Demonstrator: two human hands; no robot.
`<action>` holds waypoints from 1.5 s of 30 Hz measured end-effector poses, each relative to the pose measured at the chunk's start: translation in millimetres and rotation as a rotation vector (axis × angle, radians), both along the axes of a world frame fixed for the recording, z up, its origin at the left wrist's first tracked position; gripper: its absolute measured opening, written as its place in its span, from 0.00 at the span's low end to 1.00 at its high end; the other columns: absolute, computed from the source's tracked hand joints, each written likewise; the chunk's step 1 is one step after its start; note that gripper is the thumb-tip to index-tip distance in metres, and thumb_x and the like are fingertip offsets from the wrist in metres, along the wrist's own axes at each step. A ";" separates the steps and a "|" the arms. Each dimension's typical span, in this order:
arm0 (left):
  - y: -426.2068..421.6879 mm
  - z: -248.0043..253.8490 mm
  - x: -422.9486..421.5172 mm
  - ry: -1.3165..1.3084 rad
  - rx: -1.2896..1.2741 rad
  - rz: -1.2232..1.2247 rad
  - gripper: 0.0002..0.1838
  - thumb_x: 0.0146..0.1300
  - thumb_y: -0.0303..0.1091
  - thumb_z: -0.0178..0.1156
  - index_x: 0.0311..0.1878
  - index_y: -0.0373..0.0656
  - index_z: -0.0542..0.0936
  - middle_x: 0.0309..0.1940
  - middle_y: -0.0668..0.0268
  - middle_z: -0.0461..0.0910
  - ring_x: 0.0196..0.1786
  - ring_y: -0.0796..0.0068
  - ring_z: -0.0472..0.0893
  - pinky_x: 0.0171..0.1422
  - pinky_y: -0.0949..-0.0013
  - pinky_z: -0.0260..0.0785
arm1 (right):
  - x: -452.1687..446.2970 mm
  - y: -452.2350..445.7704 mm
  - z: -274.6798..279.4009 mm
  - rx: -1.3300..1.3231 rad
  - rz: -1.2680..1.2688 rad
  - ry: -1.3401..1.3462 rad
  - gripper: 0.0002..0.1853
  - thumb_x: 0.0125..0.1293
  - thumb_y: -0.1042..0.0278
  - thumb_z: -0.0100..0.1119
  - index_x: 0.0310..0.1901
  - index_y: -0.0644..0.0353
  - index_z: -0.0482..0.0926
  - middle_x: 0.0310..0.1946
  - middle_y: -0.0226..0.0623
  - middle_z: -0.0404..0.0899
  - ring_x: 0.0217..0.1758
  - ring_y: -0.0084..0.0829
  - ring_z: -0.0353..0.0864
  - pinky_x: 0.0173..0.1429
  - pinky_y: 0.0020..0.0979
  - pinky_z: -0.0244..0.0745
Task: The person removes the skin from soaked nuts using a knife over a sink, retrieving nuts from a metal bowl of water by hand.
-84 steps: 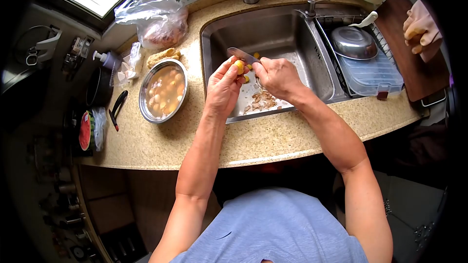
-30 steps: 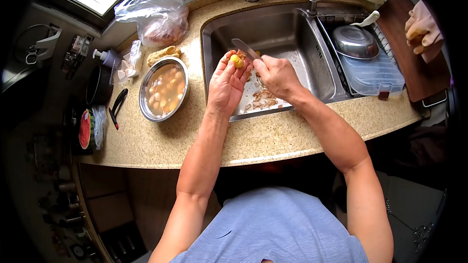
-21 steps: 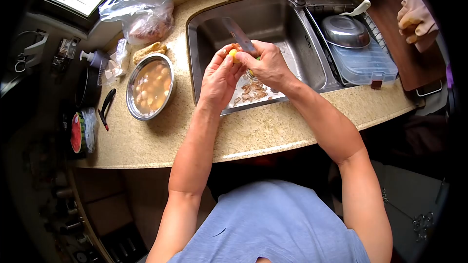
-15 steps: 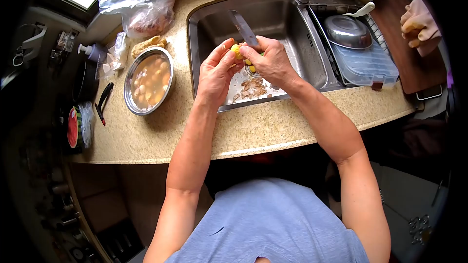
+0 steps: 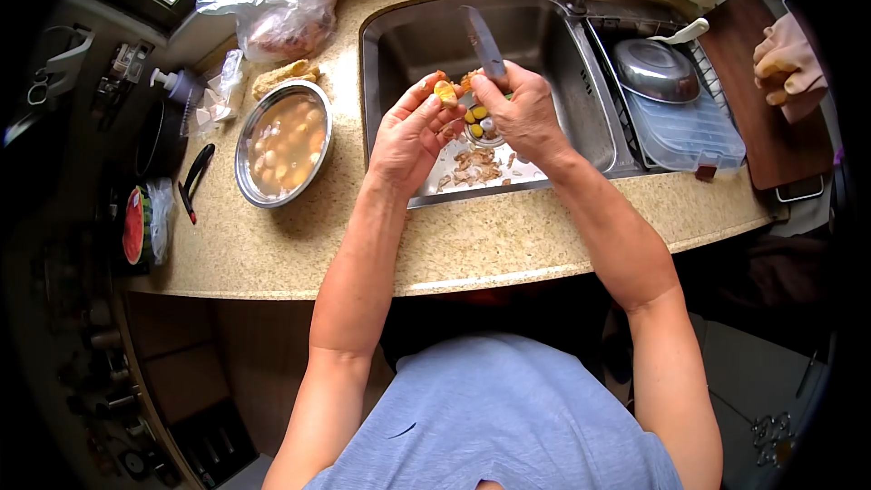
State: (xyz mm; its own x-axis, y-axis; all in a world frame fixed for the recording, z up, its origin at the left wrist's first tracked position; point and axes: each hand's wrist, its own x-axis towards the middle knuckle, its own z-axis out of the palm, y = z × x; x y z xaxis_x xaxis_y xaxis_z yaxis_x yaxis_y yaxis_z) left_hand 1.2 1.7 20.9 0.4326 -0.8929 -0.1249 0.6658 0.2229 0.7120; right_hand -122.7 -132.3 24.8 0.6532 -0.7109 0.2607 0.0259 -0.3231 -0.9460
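Note:
Above the sink (image 5: 399, 36), my left hand (image 5: 408, 133) pinches a small yellow peeled piece that looks like a chestnut (image 5: 445, 93) between thumb and fingertips. My right hand (image 5: 526, 118) is closed round a knife (image 5: 484, 41), its broad blade pointing up and away. A brownish-orange scrap (image 5: 468, 81) shows by my right thumb; whether it is peel I cannot tell. Below the hands, partly hidden by the right one, a small round dish (image 5: 487, 141) contains several yellow pieces. Brown peelings (image 5: 474, 166) lie near the sink's front edge.
Left of the sink stands a metal bowl (image 5: 239, 159) of cloudy water with several round pieces. Behind it are a yellowish sponge-like thing (image 5: 286, 79) and a plastic bag (image 5: 290, 14). A black-handled tool (image 5: 194, 183) lies further left. On the right is a rack with a metal lid (image 5: 655, 68).
The knife and my right hand have drawn slightly away from the yellow piece, which now shows more fully in my left fingers. More of the dish below is visible. The view has shifted slightly.

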 end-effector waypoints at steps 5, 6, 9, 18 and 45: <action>0.1 -11.8 11.0 0.025 -0.045 0.043 0.15 0.71 0.26 0.60 0.59 0.44 0.77 0.54 0.57 0.83 0.55 0.63 0.84 0.55 0.67 0.80 | -3.0 -0.2 6.6 -0.155 -0.046 0.093 0.09 0.69 0.64 0.60 0.44 0.60 0.82 0.28 0.43 0.86 0.30 0.38 0.87 0.37 0.38 0.78; -1.0 -11.9 10.4 0.017 -0.066 0.078 0.13 0.72 0.26 0.59 0.58 0.44 0.77 0.56 0.55 0.82 0.58 0.61 0.83 0.57 0.66 0.80 | -2.4 -0.3 5.8 -0.155 -0.044 0.090 0.09 0.69 0.64 0.60 0.44 0.60 0.82 0.28 0.43 0.86 0.30 0.38 0.87 0.37 0.38 0.78; -1.3 -10.2 8.8 0.031 -0.084 0.094 0.07 0.73 0.26 0.58 0.52 0.45 0.77 0.56 0.55 0.82 0.60 0.59 0.82 0.60 0.63 0.80 | -1.9 3.3 5.8 -0.290 -0.015 0.277 0.15 0.75 0.55 0.52 0.40 0.58 0.79 0.28 0.48 0.83 0.35 0.52 0.85 0.37 0.48 0.77; -4.7 -17.5 5.3 -0.041 -0.113 0.136 0.07 0.74 0.27 0.58 0.52 0.45 0.75 0.55 0.55 0.82 0.59 0.60 0.82 0.64 0.60 0.79 | -3.5 11.7 4.6 -0.488 0.100 0.347 0.17 0.76 0.54 0.49 0.34 0.58 0.77 0.25 0.46 0.82 0.32 0.51 0.85 0.37 0.48 0.78; -5.5 -20.2 8.5 -0.130 -0.157 0.193 0.10 0.73 0.23 0.57 0.55 0.40 0.73 0.57 0.54 0.79 0.61 0.59 0.81 0.68 0.61 0.77 | -2.2 8.1 -2.3 -0.355 0.101 0.344 0.18 0.74 0.55 0.53 0.31 0.59 0.80 0.24 0.48 0.83 0.31 0.52 0.84 0.37 0.48 0.78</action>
